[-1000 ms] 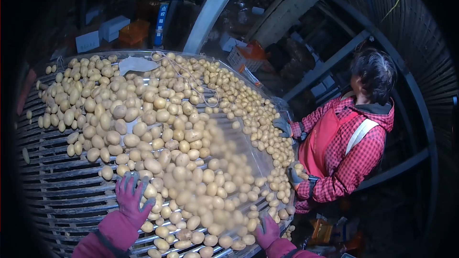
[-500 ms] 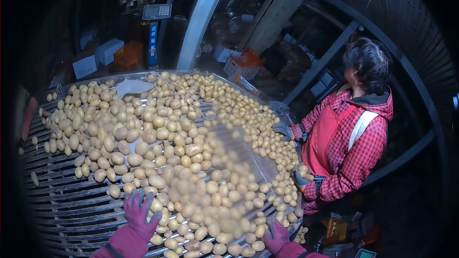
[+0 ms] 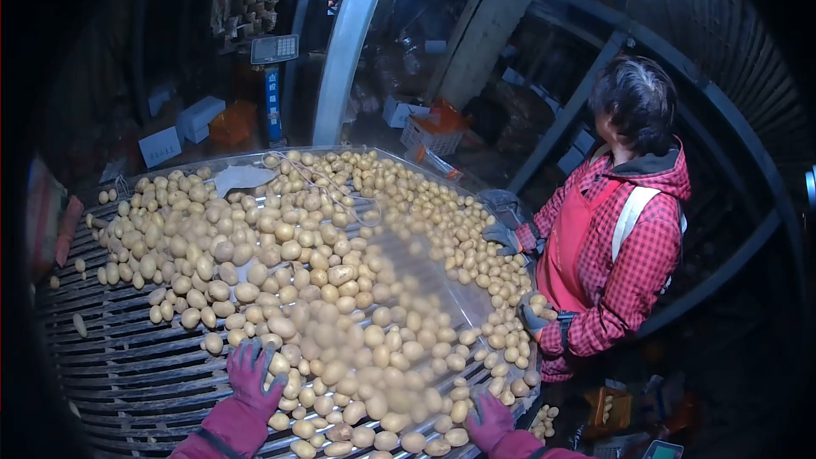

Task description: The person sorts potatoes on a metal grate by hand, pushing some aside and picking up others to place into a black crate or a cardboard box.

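Note:
A large spread of potatoes (image 3: 340,276) covers much of a slatted metal table (image 3: 127,365). My left hand (image 3: 252,382), in a purple glove with grey fingertips, lies with fingers spread at the near left edge of the pile, against several potatoes. Lower right, my right hand (image 3: 489,422) wears the same kind of glove and rests beside potatoes near the table's rim. Its fingers are stretched out, thumb apart, and nothing shows in it. A hazy blur covers part of the pile's middle.
A co-worker (image 3: 608,229) in a red checked jacket stands at the right edge, gloved hands on the potatoes. Behind the table are a scale (image 3: 274,49), a metal post (image 3: 350,51) and a white crate (image 3: 432,136). A torn pale sheet (image 3: 242,178) lies on the pile.
The view has shifted slightly, so the table's far edge sits lower in the picture. Both my hands keep almost the same place by the potatoes.

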The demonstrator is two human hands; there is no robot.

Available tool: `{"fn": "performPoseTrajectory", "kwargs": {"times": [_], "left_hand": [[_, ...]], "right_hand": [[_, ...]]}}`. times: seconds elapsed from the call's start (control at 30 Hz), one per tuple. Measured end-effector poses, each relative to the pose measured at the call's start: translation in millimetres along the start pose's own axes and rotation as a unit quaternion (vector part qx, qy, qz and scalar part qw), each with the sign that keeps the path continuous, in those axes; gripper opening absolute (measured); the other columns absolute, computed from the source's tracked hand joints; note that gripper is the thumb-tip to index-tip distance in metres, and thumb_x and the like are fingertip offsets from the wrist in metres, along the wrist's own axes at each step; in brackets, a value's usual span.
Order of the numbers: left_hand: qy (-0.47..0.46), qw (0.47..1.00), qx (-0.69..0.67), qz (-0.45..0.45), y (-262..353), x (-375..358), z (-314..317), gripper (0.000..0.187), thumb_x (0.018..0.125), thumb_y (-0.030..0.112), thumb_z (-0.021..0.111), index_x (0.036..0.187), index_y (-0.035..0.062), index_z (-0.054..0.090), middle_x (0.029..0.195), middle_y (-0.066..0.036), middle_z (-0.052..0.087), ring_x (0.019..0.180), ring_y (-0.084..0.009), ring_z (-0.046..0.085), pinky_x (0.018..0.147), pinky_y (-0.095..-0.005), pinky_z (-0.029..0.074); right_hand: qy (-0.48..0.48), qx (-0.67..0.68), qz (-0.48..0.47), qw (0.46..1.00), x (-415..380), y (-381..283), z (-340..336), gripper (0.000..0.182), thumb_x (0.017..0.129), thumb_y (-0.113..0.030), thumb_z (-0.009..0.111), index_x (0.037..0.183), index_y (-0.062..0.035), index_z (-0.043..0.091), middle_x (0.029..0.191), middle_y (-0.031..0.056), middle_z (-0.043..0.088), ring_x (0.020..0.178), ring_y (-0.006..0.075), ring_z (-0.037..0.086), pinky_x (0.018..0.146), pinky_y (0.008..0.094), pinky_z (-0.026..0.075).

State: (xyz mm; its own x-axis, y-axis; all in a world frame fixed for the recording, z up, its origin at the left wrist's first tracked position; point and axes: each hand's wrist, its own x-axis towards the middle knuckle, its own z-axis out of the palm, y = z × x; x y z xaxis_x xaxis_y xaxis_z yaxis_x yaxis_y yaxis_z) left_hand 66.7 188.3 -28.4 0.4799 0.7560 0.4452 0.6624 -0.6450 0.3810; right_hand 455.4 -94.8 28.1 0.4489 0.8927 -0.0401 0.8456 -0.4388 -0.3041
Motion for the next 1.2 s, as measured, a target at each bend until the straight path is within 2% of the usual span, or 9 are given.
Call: {"fn": "performPoseTrajectory", "kwargs": {"times": [0.3, 0.53, 0.67, 0.77, 0.8, 0.87, 0.9, 1.07, 1.2], "left_hand": [[0.044, 0.995, 0.062, 0.060, -14.1, -6.4, 13.4, 0.064, 0.080, 0.035, 0.067, 0.136, 0.0070, 0.053, 0.141, -0.020, 0.046, 0.134, -0.0441, 0.037, 0.110, -0.0605, 0.027], [0.020, 0.998, 0.062, 0.024, 8.3, 6.3, -4.6, 0.062, 0.083, 0.032, 0.066, 0.140, 0.0120, 0.052, 0.139, -0.019, 0.048, 0.130, -0.0440, 0.040, 0.108, -0.0557, 0.032], [0.001, 0.995, 0.098, -0.029, 17.4, -1.6, 1.8, 0.065, 0.085, 0.035, 0.065, 0.143, 0.0124, 0.048, 0.143, -0.018, 0.045, 0.134, -0.0433, 0.037, 0.110, -0.0556, 0.030], [-0.065, 0.987, 0.051, -0.136, 60.2, 13.3, -2.0, 0.072, 0.088, 0.042, 0.061, 0.150, 0.0149, 0.037, 0.149, -0.018, 0.039, 0.141, -0.0388, 0.031, 0.113, -0.0599, 0.022], [-0.167, 0.965, 0.128, -0.153, 82.2, 20.0, -3.5, 0.077, 0.084, 0.048, 0.063, 0.149, 0.0150, 0.037, 0.150, -0.017, 0.040, 0.141, -0.0426, 0.031, 0.115, -0.0617, 0.016], [-0.211, 0.952, 0.215, -0.058, 119.9, 24.5, 0.6, 0.087, 0.082, 0.055, 0.063, 0.151, 0.0138, 0.033, 0.152, -0.019, 0.035, 0.140, -0.0454, 0.029, 0.114, -0.0661, 0.012], [-0.212, 0.951, 0.215, -0.058, 130.4, 27.4, 4.5, 0.087, 0.082, 0.055, 0.063, 0.151, 0.0138, 0.033, 0.152, -0.019, 0.035, 0.140, -0.0454, 0.029, 0.114, -0.0661, 0.012], [-0.210, 0.975, -0.014, 0.075, 175.0, 46.4, 29.1, 0.088, 0.080, 0.062, 0.060, 0.149, 0.0137, 0.036, 0.153, -0.019, 0.032, 0.140, -0.0467, 0.026, 0.113, -0.0672, 0.015], [-0.262, 0.959, 0.048, 0.097, 218.0, 53.9, 41.9, 0.082, 0.081, 0.062, 0.058, 0.146, 0.0127, 0.042, 0.153, -0.016, 0.033, 0.139, -0.0489, 0.028, 0.107, -0.0744, 0.015]], "right_hand": [[0.024, -0.013, -0.053, 0.998, -1.2, 12.1, 13.1, 0.061, 0.082, -0.031, 0.066, 0.133, -0.0030, 0.052, 0.133, 0.0234, 0.055, 0.119, 0.0404, 0.055, 0.103, 0.0456, 0.043], [-0.003, 0.031, -0.132, 0.991, -0.1, 3.8, -1.6, 0.054, 0.081, -0.023, 0.066, 0.128, 0.0000, 0.054, 0.127, 0.0252, 0.056, 0.112, 0.0420, 0.055, 0.096, 0.0483, 0.045], [-0.048, 0.022, -0.148, 0.988, 0.6, 7.0, -2.2, 0.058, 0.081, -0.027, 0.066, 0.134, -0.0053, 0.053, 0.132, 0.0211, 0.054, 0.112, 0.0379, 0.055, 0.093, 0.0480, 0.045], [-0.075, 0.029, -0.161, 0.984, 3.1, 1.7, -10.0, 0.059, 0.081, -0.029, 0.067, 0.133, -0.0050, 0.053, 0.133, 0.0213, 0.053, 0.113, 0.0376, 0.054, 0.093, 0.0475, 0.045], [-0.081, 0.026, -0.166, 0.982, 3.2, 0.5, -11.7, 0.060, 0.081, -0.030, 0.067, 0.133, -0.0047, 0.053, 0.132, 0.0214, 0.053, 0.113, 0.0374, 0.054, 0.093, 0.0475, 0.045], [-0.059, 0.046, -0.184, 0.980, 4.4, 1.0, -10.8, 0.057, 0.079, -0.026, 0.069, 0.129, -0.0021, 0.053, 0.129, 0.0233, 0.054, 0.108, 0.0395, 0.055, 0.091, 0.0482, 0.045], [-0.035, 0.063, -0.201, 0.977, 4.5, 1.1, -10.6, 0.055, 0.078, -0.023, 0.070, 0.125, 0.0005, 0.054, 0.126, 0.0252, 0.055, 0.104, 0.0415, 0.055, 0.089, 0.0489, 0.045], [-0.029, 0.065, -0.192, 0.979, -0.6, 1.4, -7.7, 0.059, 0.078, -0.022, 0.071, 0.128, 0.0008, 0.052, 0.125, 0.0262, 0.054, 0.105, 0.0426, 0.055, 0.090, 0.0495, 0.045], [0.001, 0.058, -0.182, 0.982, -0.3, 1.7, -3.6, 0.057, 0.077, -0.025, 0.072, 0.127, -0.0036, 0.055, 0.132, 0.0215, 0.053, 0.108, 0.0399, 0.056, 0.089, 0.0483, 0.047]]}}
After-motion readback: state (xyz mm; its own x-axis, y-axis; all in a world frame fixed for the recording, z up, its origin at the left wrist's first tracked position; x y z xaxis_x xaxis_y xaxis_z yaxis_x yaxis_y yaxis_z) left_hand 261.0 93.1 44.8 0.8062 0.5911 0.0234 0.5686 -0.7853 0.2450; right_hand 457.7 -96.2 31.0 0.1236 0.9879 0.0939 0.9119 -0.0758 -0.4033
